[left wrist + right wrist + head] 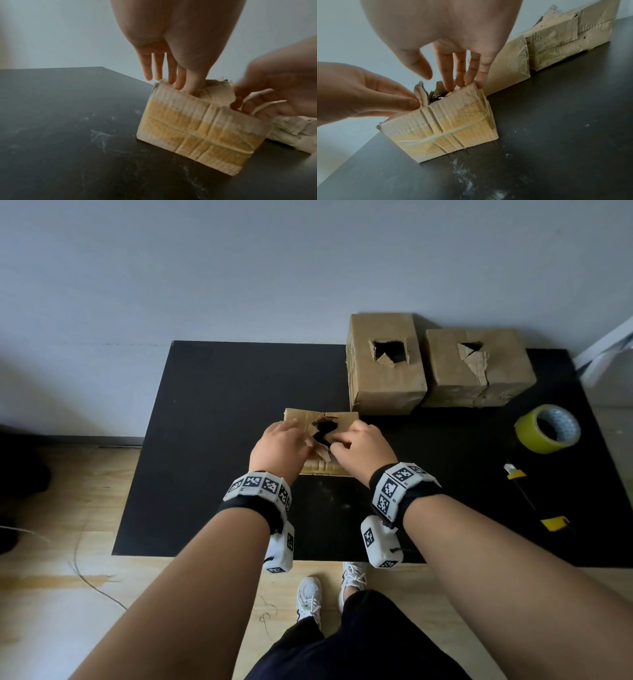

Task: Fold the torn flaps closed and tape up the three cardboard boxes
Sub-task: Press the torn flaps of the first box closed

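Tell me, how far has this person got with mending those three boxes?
Nothing looks finished. Both hands, left hand and right hand, work the torn flap on the small box, still gaping. The two boxes behind still show holes, and the tape roll lies untouched.

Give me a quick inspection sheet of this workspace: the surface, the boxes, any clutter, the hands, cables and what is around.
Surface: black tabletop, with pale scuffs.
Job's things: small box under both hands, ragged hole on top, flaps not yet closed; two larger boxes, tall box and wide box, side by side behind it, each with a torn hole; tape roll at the right.
Clutter: utility knife, yellow and black, near the right edge.
Grippers: left hand pinches a torn flap; right hand rests its fingertips on the box top by the hole.
Cables: thin cable on the floor at the left.
Surroundings: plain wall, wooden floor, the person's white shoes.
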Motion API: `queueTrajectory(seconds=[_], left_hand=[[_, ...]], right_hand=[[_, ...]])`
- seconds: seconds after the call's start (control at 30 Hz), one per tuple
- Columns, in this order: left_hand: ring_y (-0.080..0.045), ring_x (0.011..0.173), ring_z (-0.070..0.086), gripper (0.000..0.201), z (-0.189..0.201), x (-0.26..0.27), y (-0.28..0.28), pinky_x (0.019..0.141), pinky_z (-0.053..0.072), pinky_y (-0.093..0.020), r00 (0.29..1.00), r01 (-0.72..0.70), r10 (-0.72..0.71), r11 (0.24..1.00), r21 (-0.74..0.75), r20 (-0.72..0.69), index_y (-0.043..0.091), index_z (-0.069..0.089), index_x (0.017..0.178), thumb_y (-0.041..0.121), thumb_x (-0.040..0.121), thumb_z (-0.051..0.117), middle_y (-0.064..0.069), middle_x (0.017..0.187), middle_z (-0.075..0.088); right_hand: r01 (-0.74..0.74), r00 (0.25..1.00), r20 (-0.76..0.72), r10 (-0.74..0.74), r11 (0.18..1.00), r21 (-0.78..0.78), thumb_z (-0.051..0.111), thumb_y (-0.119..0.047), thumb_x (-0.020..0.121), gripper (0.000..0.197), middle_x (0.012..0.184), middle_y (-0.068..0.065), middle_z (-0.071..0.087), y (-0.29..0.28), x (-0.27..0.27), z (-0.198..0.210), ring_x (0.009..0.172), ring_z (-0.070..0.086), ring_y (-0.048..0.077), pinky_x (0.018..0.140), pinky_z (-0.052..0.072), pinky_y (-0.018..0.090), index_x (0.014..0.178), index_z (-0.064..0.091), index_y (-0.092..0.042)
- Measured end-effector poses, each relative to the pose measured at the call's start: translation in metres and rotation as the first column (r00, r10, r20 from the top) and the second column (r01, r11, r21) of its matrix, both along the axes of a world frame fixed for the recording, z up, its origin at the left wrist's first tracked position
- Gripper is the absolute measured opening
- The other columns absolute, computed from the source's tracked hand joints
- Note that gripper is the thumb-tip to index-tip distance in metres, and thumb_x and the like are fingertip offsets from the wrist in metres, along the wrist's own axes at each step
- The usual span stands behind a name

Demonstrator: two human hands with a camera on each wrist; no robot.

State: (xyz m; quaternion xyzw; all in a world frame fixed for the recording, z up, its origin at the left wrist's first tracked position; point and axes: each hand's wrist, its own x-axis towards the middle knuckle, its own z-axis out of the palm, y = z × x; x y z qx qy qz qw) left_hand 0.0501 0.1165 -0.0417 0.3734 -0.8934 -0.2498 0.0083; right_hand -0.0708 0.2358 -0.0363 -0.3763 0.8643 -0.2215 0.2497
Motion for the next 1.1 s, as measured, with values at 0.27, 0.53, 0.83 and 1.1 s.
queueTrajectory(seconds=[0.27, 0.53, 0.83, 1.1], left_hand=[[-0.023, 0.101, 0.049, 0.031, 0.001, -0.012, -0.002, 0.073, 0.038, -0.031, 0.998, -0.02, 0.024, 0.996, -0.082, 0.056, 0.011, 0.067, 0.096, 0.04, 0.095, 0.054, 0.001, 0.105, 0.054], [-0.023, 0.111, 0.042, 0.024, -0.005, -0.012, 0.003, 0.076, 0.044, -0.032, 0.998, -0.054, 0.057, 0.992, -0.114, 0.018, 0.018, 0.062, 0.107, 0.036, 0.092, 0.062, 0.002, 0.115, 0.05], [-0.02, 0.15, 0.002, 0.05, -0.026, -0.012, -0.005, 0.112, 0.036, -0.037, 0.976, 0.199, -0.19, 0.976, -0.082, 0.107, 0.029, 0.04, 0.146, 0.015, 0.099, 0.051, 0.002, 0.16, 0.02], [-0.021, 0.148, -0.015, 0.052, -0.016, -0.007, 0.001, 0.121, -0.001, -0.041, 0.895, 0.356, -0.319, 0.932, -0.068, 0.312, 0.022, 0.012, 0.155, 0.037, 0.105, 0.017, 0.002, 0.163, -0.004]], right_hand=[[0.053, 0.998, 0.027, -0.053, 0.999, -0.004, 0.048, -0.048, 0.097, 0.039, 0.118, 0.003, 0.054, -0.006, 0.0, -0.009, 0.118, 0.042, 0.021, 0.099, 0.038, 0.034, 0.117, 0.071, -0.023], [0.037, 0.997, -0.071, -0.036, 0.999, 0.017, 0.069, -0.028, 0.088, 0.052, 0.134, 0.004, 0.049, -0.011, -0.001, -0.011, 0.126, 0.042, 0.024, 0.098, 0.045, 0.04, 0.135, 0.046, -0.019], [-0.066, 0.988, -0.14, 0.071, 0.997, 0.042, 0.062, -0.029, 0.093, 0.044, 0.127, 0.003, 0.042, -0.009, -0.003, -0.014, 0.119, 0.042, 0.022, 0.091, 0.05, 0.04, 0.136, 0.054, -0.025], [-0.117, 0.971, -0.193, 0.14, 0.985, 0.126, 0.054, -0.032, 0.099, 0.04, 0.112, 0.003, 0.04, -0.016, -0.006, -0.023, 0.104, 0.045, 0.018, 0.082, 0.051, 0.04, 0.137, 0.054, -0.02]])
